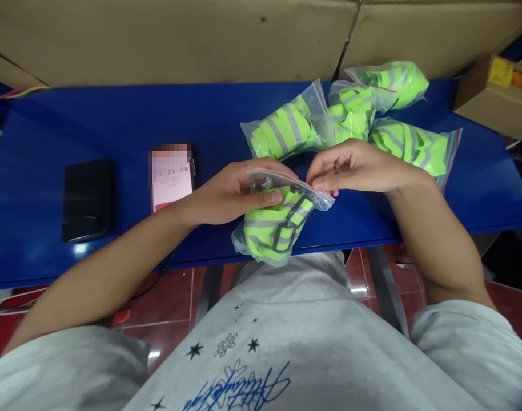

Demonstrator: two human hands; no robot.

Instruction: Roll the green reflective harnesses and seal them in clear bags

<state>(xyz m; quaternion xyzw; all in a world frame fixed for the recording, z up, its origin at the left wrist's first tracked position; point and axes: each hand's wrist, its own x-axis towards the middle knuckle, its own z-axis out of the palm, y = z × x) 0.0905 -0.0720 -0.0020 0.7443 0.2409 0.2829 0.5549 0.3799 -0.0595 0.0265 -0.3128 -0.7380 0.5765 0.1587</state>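
Note:
My left hand [239, 194] grips a clear zip bag [239, 242] near its top, thumb in front and fingers behind. Inside the bag is a folded neon yellow-green strap bundle [263, 228] with grey reflective stripes and a dark buckle [292, 225]. My right hand [344, 168] pinches the right end of the bag's zip strip [323, 198] between thumb and fingers. The bag hangs at the table's front edge, its opening toward the far side. Whether the zip is fully closed along its length I cannot tell.
Several similar filled bags [282, 128] lie behind my hands on the blue table [128, 114]. To the left are a phone [172, 182] with a lit screen and a black rectangular device [88, 200]. A cardboard box [496, 103] stands at the right; large cardboard [171, 43] lines the back.

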